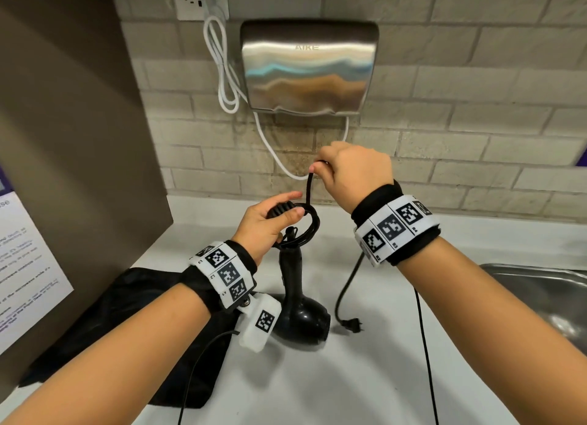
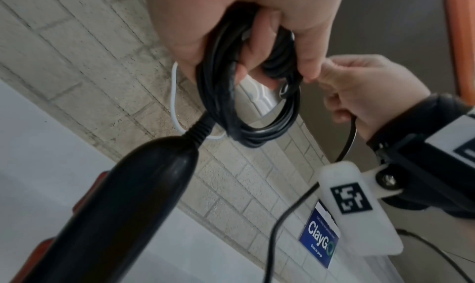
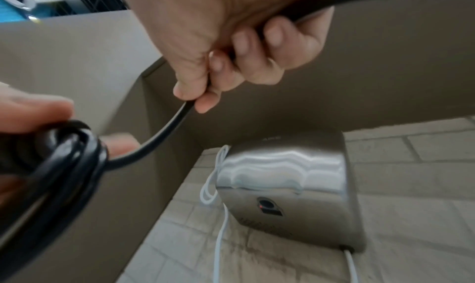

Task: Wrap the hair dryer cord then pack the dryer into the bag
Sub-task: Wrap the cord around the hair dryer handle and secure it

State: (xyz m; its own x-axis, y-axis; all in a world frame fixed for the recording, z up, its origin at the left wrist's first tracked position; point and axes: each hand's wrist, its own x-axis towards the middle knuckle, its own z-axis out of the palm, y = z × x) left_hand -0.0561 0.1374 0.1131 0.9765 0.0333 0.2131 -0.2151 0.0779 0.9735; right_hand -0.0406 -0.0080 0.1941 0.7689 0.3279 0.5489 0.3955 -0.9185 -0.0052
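A black hair dryer (image 1: 297, 307) hangs head-down over the white counter, its handle (image 2: 133, 196) pointing up toward my hands. My left hand (image 1: 270, 221) grips a coil of its black cord (image 1: 305, 224) (image 2: 246, 108) (image 3: 59, 165), looped several times. Just above and to the right, my right hand (image 1: 349, 170) (image 3: 231, 49) pinches the loose cord (image 1: 308, 186) (image 3: 164, 131) and holds it taut above the coil. The rest of the cord trails down behind my right wrist to the plug (image 1: 352, 324) lying on the counter. A black bag (image 1: 133, 323) lies flat at the left, under my left forearm.
A steel wall hand dryer (image 1: 308, 68) with a white cable (image 1: 222, 68) hangs on the brick wall behind. A brown panel with a poster (image 1: 22, 265) stands at the left. A steel sink (image 1: 540, 294) lies at the right. Thin black sensor cables (image 1: 425, 361) cross the counter.
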